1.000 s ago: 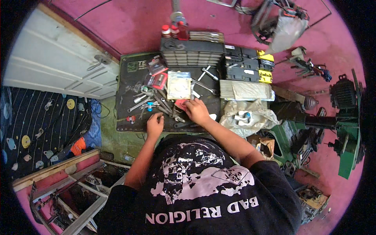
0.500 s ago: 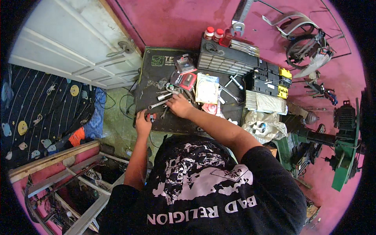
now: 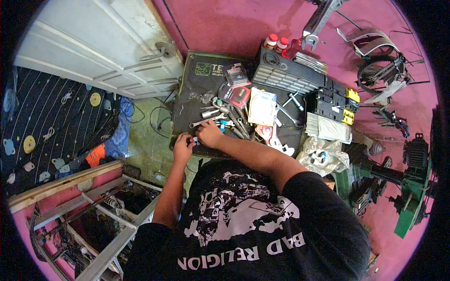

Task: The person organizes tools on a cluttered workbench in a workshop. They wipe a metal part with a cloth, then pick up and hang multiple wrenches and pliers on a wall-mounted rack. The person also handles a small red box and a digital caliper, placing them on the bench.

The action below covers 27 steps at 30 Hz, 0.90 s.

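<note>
At the near left edge of the dark workbench, my left hand (image 3: 183,146) is closed on a small dark piece (image 3: 189,140), too small to name. Just to its right, my right hand (image 3: 209,133) has its fingers curled in close to that piece; a bluish bit shows between the hands, and what its fingertips grip is unclear. A ring-ended wrench (image 3: 200,122) lies just beyond the fingers. Past it are a metal socket (image 3: 209,114) and a heap of hand tools (image 3: 236,122), partly hidden by my right hand.
Blister packs (image 3: 239,95) and a white-and-yellow packet (image 3: 262,107) lie behind the tools. A T-handle wrench (image 3: 295,101) lies farther right. A drawer cabinet (image 3: 286,75), a black-and-yellow case (image 3: 328,104) and a crumpled plastic bag (image 3: 321,154) line the back and right.
My right hand has come left and nearer, from over the tools to beside my left hand. The whole view has shifted, so the bench appears farther right. My left hand keeps its small piece.
</note>
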### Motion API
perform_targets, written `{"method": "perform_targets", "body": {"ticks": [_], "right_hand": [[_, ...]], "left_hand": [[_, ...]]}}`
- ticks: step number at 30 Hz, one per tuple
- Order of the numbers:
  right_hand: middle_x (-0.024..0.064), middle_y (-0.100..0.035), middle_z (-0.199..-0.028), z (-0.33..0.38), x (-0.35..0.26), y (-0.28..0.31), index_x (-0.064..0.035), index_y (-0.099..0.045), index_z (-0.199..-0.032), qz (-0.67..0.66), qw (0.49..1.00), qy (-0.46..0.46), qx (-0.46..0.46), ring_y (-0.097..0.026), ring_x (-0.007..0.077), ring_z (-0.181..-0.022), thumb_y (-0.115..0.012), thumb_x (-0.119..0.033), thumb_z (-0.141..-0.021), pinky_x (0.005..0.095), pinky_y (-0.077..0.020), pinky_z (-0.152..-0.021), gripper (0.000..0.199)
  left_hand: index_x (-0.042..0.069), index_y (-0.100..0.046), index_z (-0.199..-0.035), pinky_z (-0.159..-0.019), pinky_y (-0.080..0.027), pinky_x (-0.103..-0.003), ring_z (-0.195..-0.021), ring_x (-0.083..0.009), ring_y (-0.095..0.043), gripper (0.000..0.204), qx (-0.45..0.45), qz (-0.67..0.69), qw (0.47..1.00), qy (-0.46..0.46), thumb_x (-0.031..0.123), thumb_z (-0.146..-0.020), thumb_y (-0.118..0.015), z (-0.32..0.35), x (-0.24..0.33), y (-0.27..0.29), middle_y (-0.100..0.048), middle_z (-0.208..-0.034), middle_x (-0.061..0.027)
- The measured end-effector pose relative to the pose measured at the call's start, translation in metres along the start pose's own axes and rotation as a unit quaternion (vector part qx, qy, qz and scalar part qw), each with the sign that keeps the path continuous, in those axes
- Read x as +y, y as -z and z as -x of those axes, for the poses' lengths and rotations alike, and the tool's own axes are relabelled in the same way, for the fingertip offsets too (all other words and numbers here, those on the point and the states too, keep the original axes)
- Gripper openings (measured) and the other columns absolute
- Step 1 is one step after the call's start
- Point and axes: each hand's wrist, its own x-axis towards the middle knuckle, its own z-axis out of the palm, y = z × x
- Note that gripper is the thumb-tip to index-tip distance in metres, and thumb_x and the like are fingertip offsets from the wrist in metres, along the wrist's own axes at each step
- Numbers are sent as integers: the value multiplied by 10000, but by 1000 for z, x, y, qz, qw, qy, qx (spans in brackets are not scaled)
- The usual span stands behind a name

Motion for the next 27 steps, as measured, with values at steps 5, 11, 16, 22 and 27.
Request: {"method": "perform_targets", "body": {"ticks": [5,11,16,22,27], "right_hand": [[69,-685,-852,36,15,23,-106,-675,-936,-149,988,-16,47,-621,284,-908,-677,-265,-841,447,-471,-815,185],[165,-678,-881,132,38,55,-77,-695,-964,-322,934,-107,108,-636,379,-891,-710,-215,-766,495,-501,-809,241],[175,-679,-889,246,41,75,-58,-694,-982,-361,882,-240,187,-647,374,-894,-743,-167,-744,467,-501,-823,267],[161,-674,-888,384,29,81,-63,-715,-1067,-332,796,-418,286,-638,340,-893,-781,-187,-760,427,-496,-849,337],[152,-654,-859,483,40,83,-57,-720,-1055,-295,728,-534,314,-614,348,-851,-776,-175,-745,438,-490,-791,337]], "left_hand": [[28,-649,-1100,-647,-495,-376,-670,-253,-568,412,-39,81,996,21,44,-728,-825,8,28,-2,-646,-890,-139],[80,-673,-1179,-642,-510,-377,-646,-238,-593,453,-163,30,984,-60,136,-759,-832,6,96,-33,-639,-766,-127],[107,-681,-1201,-707,-548,-411,-733,-285,-646,451,-264,11,948,-175,171,-773,-807,11,188,-79,-673,-888,-145],[71,-700,-1160,-764,-536,-398,-834,-305,-654,387,-362,42,871,-329,165,-790,-766,36,285,-171,-695,-970,-140],[61,-704,-1067,-861,-521,-456,-965,-366,-639,306,-393,2,814,-429,189,-793,-751,57,357,-269,-697,-1007,-152]]}}
